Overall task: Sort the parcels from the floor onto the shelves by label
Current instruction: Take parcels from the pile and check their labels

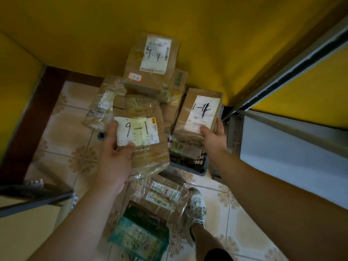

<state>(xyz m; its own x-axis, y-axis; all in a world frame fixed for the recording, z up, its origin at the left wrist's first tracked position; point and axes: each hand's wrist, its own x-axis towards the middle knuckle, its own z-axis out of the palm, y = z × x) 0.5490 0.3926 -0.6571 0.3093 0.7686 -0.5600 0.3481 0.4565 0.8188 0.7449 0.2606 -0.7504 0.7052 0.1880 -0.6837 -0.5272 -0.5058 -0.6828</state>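
Two parcels are held over the floor [75,129] pile by the yellow wall, so the label-reading step is judged to be in hand. The parcel marked 9-1 [137,130] is gripped at its near end by the left hand [114,147]. The smaller parcel [201,112], apparently marked 1-4 though overwritten, is pinched by the right hand [214,138]. Both lie label-up, their long axes running away towards the wall. Each must next be carried to its matching shelf [282,72].
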